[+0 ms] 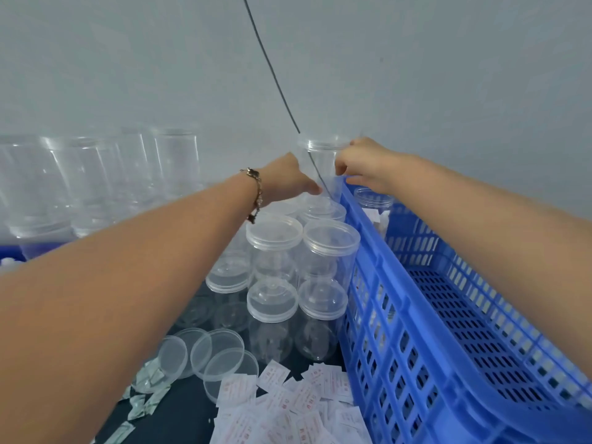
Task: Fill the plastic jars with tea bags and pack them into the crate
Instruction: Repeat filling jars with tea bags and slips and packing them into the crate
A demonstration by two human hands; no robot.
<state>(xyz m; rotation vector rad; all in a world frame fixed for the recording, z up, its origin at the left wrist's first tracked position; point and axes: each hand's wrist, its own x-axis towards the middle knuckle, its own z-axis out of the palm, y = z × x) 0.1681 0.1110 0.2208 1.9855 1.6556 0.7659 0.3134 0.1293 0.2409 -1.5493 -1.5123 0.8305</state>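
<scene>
Both hands, left (290, 179) and right (363, 166), curl fingers round a far, empty jar (322, 155). It's lifted clear, probably for filling; the crate (400, 293) waits right.

Light was even, cool and diffuse, fairly bright, with no hard shadows on the pale wall (416, 75); its source could not be told. Soft highlights glinted on the lidded clear jars (304, 251) near centre, while the stacked jars far left (96, 181) were smeared and out of focus. Wide-angle bending curved the blue crate (400, 283) rim and stretched both forearms at the near edges; the tea bags (288, 408) looked slightly soft.
</scene>
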